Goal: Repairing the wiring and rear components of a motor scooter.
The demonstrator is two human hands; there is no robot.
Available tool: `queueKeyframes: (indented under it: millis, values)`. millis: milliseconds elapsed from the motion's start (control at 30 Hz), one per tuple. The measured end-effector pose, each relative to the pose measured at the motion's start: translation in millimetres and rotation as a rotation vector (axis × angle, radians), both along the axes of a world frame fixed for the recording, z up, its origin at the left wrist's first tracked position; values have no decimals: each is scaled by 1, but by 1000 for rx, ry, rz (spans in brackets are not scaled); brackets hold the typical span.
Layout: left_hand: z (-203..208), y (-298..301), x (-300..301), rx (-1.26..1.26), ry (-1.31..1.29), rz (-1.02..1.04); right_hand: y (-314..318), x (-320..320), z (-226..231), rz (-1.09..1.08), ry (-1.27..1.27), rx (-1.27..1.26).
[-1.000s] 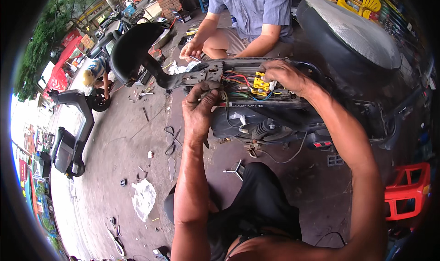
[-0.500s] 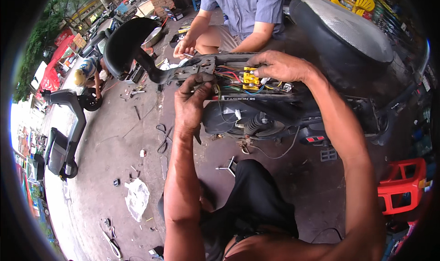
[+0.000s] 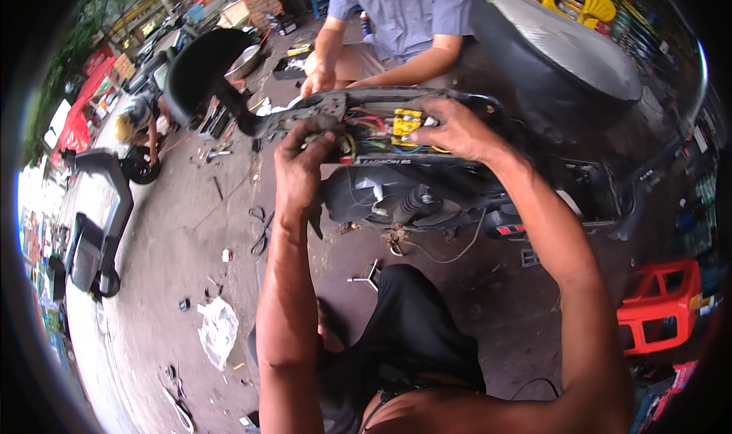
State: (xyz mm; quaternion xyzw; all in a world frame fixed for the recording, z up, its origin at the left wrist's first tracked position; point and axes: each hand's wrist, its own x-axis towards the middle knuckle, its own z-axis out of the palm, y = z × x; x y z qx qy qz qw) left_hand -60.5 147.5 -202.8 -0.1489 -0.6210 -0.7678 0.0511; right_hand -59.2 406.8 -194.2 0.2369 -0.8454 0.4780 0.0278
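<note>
The main change was at the right hand (image 3: 457, 133): a second earlier its fingertips reached over the upper right corner of a yellow connector block (image 3: 406, 123), which looked skewed then, while now the thumb showed low beside the block's right end, the fingers stood above, and the block looked straighter. That grip was a little apart around a pale connector (image 3: 431, 121); whether it was clamped on that piece or only touching it could not be made out. The block lay just left of the right grip, inside the long scooter frame (image 3: 374, 97), with coloured wires (image 3: 366, 121) running from it toward the left grip. The left hand (image 3: 299, 155) had kept its place at the far end of those wires, thumb and fingers curled close to each other, but what they pinched, if anything, was hidden. For the work in hand, this seemed to mean that the handling had settled on the right end of the block, with the wiring still exposed between the two grips. Beyond the left grip, a co-worker's hand (image 3: 318, 81) had come lower behind the frame, and the thin tool it showed earlier could no longer be made out. Below and between the grips hung a shock absorber (image 3: 417, 204); the whole scene had slid leftward as the camera turned.
</note>
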Motion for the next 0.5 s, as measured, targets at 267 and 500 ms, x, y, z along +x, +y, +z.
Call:
queueKeyframes:
  millis: [267, 500]
  values:
    - [37, -68, 33, -273, 182, -16, 15, -5, -7, -112, 14, 36]
    - [-61, -183, 35, -1080, 53, -94, 17, -13, -4, -78, -158, 38]
